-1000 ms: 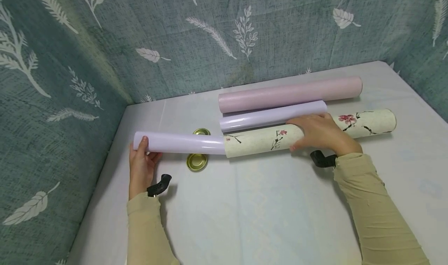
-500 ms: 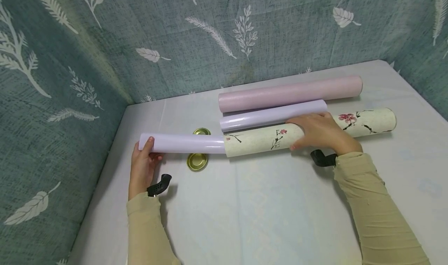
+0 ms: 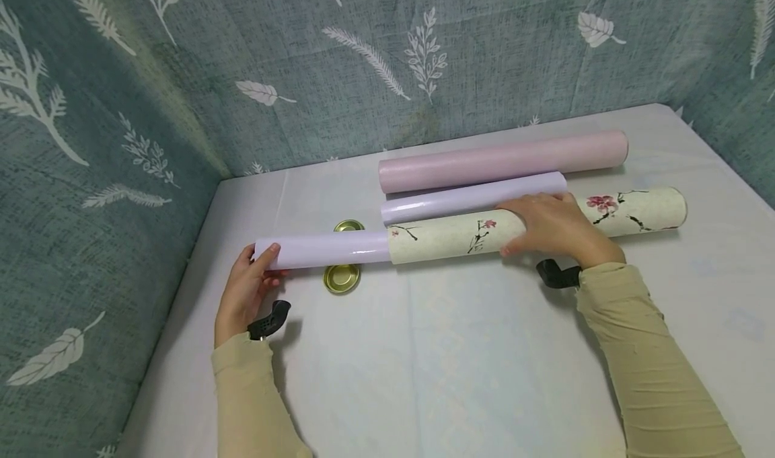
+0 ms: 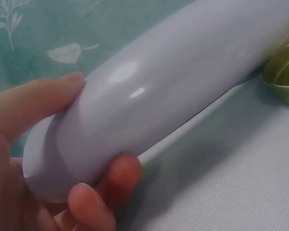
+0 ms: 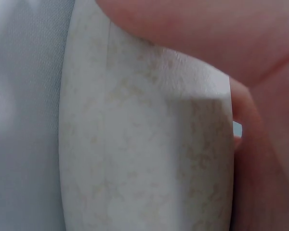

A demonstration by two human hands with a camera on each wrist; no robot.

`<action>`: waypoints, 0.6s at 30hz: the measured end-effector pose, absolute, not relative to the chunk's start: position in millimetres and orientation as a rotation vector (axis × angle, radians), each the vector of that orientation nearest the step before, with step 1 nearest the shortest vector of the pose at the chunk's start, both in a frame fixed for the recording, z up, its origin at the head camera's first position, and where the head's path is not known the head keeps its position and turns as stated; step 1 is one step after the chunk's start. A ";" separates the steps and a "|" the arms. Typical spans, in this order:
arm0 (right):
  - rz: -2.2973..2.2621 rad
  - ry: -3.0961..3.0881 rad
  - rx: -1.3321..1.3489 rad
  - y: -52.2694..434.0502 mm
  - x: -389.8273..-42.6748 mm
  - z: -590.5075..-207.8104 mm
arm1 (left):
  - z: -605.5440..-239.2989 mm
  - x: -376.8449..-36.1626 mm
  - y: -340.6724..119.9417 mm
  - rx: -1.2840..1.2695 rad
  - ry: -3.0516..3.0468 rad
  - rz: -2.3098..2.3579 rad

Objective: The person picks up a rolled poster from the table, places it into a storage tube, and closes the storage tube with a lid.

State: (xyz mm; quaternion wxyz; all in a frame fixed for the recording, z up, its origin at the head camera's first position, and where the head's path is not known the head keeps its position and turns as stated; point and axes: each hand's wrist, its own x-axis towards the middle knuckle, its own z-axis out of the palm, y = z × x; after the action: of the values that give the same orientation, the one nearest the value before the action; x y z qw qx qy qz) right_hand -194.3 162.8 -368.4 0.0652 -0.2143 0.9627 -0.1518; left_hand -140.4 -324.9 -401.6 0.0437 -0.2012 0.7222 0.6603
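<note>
A cream tube (image 3: 545, 226) printed with plum blossoms lies across the white table (image 3: 460, 364); its pale wall (image 5: 135, 159) fills the right wrist view. My right hand (image 3: 554, 226) grips it round the middle. A glossy lilac paper roll (image 3: 323, 249) sticks out of the tube's left mouth. My left hand (image 3: 245, 290) holds the roll's free left end, thumb on top and fingers curled beneath, as the left wrist view shows on the roll (image 4: 173, 91).
A second lilac roll (image 3: 472, 199) and a longer pink roll (image 3: 502, 161) lie just behind the tube. Two gold metal caps (image 3: 342, 278) (image 3: 348, 226) sit under and behind the sticking-out roll. Leaf-patterned green cloth (image 3: 121, 142) walls the table at left and back.
My left hand has moved right with the lilac roll, which now reaches deeper into the cream tube, so less of it shows. The right hand and tube stayed put.
</note>
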 end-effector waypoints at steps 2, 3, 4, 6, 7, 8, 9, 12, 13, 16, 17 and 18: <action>-0.458 2.905 -0.645 162.7 -194.1 -367.9 | -402.4 -139.9 -326.6 -0.589 2.200 2.045; -0.456 2.903 -0.645 162.9 -193.8 -367.4 | -402.5 -139.7 -327.4 -0.577 2.195 2.056; -0.455 2.902 -0.645 162.8 -193.4 -366.9 | -402.3 -139.2 -328.4 -0.556 2.185 2.074; -0.451 2.900 -0.651 162.7 -193.0 -365.8 | -402.3 -138.2 -330.6 -0.511 2.156 2.120; -0.450 2.900 -0.654 162.7 -192.7 -365.2 | -402.5 -137.8 -331.8 -0.484 2.137 2.148; -0.449 2.900 -0.657 162.7 -192.6 -364.6 | -402.4 -137.4 -333.0 -0.463 2.115 2.175; -0.450 2.897 -0.659 162.8 -192.7 -364.0 | -402.1 -137.0 -333.9 -0.452 2.095 2.196; -0.451 2.893 -0.663 162.7 -193.1 -362.8 | -402.8 -137.0 -336.1 -0.422 2.058 2.246; -0.453 2.891 -0.661 162.8 -193.2 -362.7 | -402.9 -137.1 -336.3 -0.423 2.056 2.248; -0.458 2.884 -0.659 162.6 -192.7 -363.6 | -403.5 -137.5 -336.2 -0.433 2.050 2.242; -0.455 2.881 -0.659 162.4 -192.3 -364.6 | -403.9 -137.3 -336.0 -0.445 2.046 2.238; -0.456 2.881 -0.660 162.1 -191.9 -365.7 | -404.7 -137.0 -336.2 -0.460 2.043 2.231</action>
State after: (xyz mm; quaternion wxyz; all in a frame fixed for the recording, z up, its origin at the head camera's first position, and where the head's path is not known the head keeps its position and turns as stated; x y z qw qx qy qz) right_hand -191.9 162.1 -365.7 0.0757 -0.2200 0.9606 -0.1520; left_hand -137.0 -336.2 -404.7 0.0409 -0.1503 0.6672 0.7284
